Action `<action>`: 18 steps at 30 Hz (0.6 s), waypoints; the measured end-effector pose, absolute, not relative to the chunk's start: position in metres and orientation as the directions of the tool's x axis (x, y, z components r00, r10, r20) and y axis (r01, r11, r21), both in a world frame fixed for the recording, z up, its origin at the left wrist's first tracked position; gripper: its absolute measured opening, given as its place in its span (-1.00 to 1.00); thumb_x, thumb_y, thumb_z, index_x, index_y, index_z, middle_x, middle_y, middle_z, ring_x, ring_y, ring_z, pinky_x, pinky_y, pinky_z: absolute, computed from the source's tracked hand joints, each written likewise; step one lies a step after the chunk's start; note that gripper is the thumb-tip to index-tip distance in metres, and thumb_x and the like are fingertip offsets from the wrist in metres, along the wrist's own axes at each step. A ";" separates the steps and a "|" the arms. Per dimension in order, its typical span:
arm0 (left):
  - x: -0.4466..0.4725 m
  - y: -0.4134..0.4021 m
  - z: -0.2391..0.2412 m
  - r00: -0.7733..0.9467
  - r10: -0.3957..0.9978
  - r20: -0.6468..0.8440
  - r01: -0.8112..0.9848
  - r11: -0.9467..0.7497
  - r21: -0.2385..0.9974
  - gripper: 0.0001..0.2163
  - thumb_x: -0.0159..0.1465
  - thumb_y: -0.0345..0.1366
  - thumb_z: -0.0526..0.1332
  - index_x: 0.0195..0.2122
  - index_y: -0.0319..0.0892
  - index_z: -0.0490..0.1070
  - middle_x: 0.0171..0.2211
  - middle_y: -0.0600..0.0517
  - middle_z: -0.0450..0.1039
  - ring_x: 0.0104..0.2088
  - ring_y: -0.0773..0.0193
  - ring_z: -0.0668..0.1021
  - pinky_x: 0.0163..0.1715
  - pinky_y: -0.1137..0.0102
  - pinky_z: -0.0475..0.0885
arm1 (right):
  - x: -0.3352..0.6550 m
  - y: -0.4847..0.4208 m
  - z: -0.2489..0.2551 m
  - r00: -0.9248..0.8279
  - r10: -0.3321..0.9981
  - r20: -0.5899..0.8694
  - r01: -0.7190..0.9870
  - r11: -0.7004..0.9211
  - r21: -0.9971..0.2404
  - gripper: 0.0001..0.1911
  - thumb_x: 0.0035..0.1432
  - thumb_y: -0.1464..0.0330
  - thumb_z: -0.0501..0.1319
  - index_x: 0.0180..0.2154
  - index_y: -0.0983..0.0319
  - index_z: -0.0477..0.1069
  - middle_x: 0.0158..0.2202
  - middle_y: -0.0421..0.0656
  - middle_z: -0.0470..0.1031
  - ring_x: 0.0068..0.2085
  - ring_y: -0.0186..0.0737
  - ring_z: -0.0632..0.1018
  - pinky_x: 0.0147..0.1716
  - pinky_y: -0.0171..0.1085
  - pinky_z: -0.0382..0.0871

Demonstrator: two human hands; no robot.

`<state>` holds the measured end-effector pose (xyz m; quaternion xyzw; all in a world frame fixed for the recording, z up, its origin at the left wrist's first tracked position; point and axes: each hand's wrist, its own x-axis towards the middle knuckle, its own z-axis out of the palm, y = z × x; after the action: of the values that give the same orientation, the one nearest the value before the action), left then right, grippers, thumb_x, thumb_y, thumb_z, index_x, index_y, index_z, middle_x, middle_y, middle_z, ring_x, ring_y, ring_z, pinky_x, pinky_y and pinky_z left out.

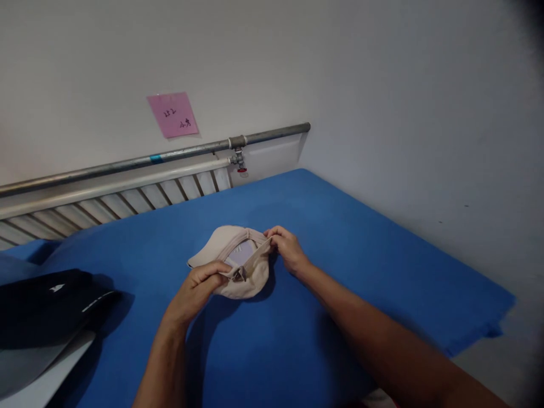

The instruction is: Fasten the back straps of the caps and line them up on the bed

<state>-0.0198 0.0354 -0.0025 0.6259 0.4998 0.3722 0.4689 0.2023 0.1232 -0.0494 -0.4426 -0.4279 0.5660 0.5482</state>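
A beige baseball cap (221, 242) lies upside down on a blue cloth-covered surface (340, 249), its inside and a white label showing. My left hand (198, 286) is closed, pinching the cap's back strap near a small metal buckle (238, 274). My right hand (285, 245) is closed too, pinching the rim of the cap at its right side. The brim points left and away from me.
A black cap (46, 303) rests on a grey object (38, 357) at the left edge. Behind the blue surface run a metal pipe (127, 162) with a red valve (241, 169) and a ribbed radiator (106, 205). A pink note (172, 114) hangs on the wall.
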 end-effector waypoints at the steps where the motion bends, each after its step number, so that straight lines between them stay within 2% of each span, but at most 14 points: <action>1: -0.019 0.035 -0.002 0.233 0.972 -0.011 0.278 -0.056 0.959 -0.83 0.08 -0.31 0.17 -0.42 -0.15 0.56 -0.47 0.09 0.46 -0.43 0.32 0.39 -0.41 0.46 0.26 | 0.201 0.124 -0.052 -0.001 0.999 -0.045 -0.239 -0.044 -0.970 -0.88 -0.29 0.44 0.05 -0.57 0.21 0.33 -0.44 -0.24 0.43 -0.47 -0.36 0.34 -0.55 -0.40 0.19; 5: -0.019 0.037 -0.005 0.181 0.983 -0.043 0.254 -0.004 0.967 -0.85 0.10 -0.30 0.21 -0.35 -0.16 0.54 -0.49 0.11 0.42 -0.48 0.36 0.35 -0.45 0.49 0.21 | 0.200 0.126 -0.054 0.004 0.996 -0.090 -0.273 -0.086 -0.958 -0.86 -0.26 0.42 0.07 -0.53 0.20 0.35 -0.53 -0.27 0.35 -0.50 -0.35 0.34 -0.56 -0.40 0.20; 8: -0.024 0.039 -0.009 0.103 0.994 -0.024 0.165 0.007 0.986 -0.82 0.13 -0.25 0.24 -0.27 -0.17 0.52 -0.43 0.09 0.45 -0.46 0.36 0.38 -0.46 0.49 0.23 | 0.203 0.124 -0.051 -0.020 0.991 -0.130 -0.342 -0.129 -0.931 -0.85 -0.25 0.39 0.09 -0.48 0.20 0.32 -0.53 -0.28 0.34 -0.48 -0.32 0.38 -0.52 -0.33 0.31; 10: -0.030 0.041 -0.010 0.079 0.996 0.044 0.132 -0.054 0.990 -0.78 0.15 -0.23 0.24 -0.19 -0.16 0.52 -0.32 0.03 0.50 -0.35 0.28 0.46 -0.36 0.46 0.31 | 0.206 0.124 -0.049 -0.038 0.986 -0.159 -0.388 -0.162 -0.907 -0.84 -0.26 0.38 0.10 -0.47 0.20 0.29 -0.52 -0.27 0.36 -0.48 -0.30 0.40 -0.49 -0.26 0.37; 12: -0.038 0.044 -0.010 0.047 0.991 0.121 0.196 -0.128 0.972 -0.70 0.19 -0.25 0.20 -0.06 -0.11 0.49 -0.12 -0.02 0.51 -0.11 0.16 0.48 -0.13 0.37 0.35 | 0.209 0.125 -0.048 -0.045 0.985 -0.169 -0.423 -0.172 -0.890 -0.84 -0.27 0.38 0.11 -0.47 0.20 0.28 -0.48 -0.24 0.41 -0.48 -0.30 0.41 -0.47 -0.22 0.38; 13: -0.043 0.047 -0.011 0.021 0.989 0.147 0.257 -0.147 0.955 -0.68 0.19 -0.28 0.18 -0.03 -0.08 0.49 -0.05 -0.03 0.49 0.00 0.12 0.45 0.01 0.29 0.31 | 0.210 0.126 -0.048 -0.044 0.985 -0.164 -0.437 -0.167 -0.884 -0.84 -0.27 0.38 0.12 -0.47 0.20 0.28 -0.46 -0.23 0.44 -0.48 -0.29 0.42 -0.46 -0.23 0.38; 14: -0.047 0.050 -0.012 -0.011 0.988 0.154 0.319 -0.143 0.937 -0.69 0.16 -0.33 0.18 -0.06 -0.06 0.51 -0.02 -0.02 0.48 0.07 0.08 0.41 0.11 0.22 0.23 | 0.211 0.126 -0.047 -0.042 0.987 -0.156 -0.451 -0.158 -0.879 -0.84 -0.27 0.38 0.13 -0.48 0.20 0.28 -0.44 -0.22 0.46 -0.47 -0.29 0.42 -0.45 -0.23 0.38; 16: -0.053 0.057 -0.016 -0.095 0.988 0.124 0.379 -0.079 0.922 -0.73 0.06 -0.45 0.19 -0.27 -0.05 0.58 -0.08 -0.01 0.52 0.12 0.03 0.37 0.24 0.11 0.06 | 0.212 0.127 -0.045 -0.044 0.989 -0.138 -0.475 -0.143 -0.869 -0.85 -0.29 0.39 0.14 -0.50 0.20 0.29 -0.42 -0.21 0.49 -0.45 -0.28 0.43 -0.43 -0.23 0.38; 18: -0.055 0.061 -0.022 -0.172 0.982 0.083 0.301 -0.028 0.953 -0.71 -0.05 -0.57 0.20 -0.44 -0.05 0.58 -0.11 -0.01 0.53 0.18 0.00 0.31 0.29 0.07 -0.09 | 0.212 0.126 -0.042 -0.054 0.991 -0.126 -0.493 -0.136 -0.859 -0.86 -0.31 0.40 0.16 -0.52 0.20 0.32 -0.42 -0.20 0.50 -0.44 -0.28 0.44 -0.41 -0.24 0.38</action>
<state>-0.0553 0.0607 -0.0222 0.5355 0.5988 0.4768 0.3568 0.2121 0.1255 -0.0423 -0.3830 -0.3246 0.6493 0.5713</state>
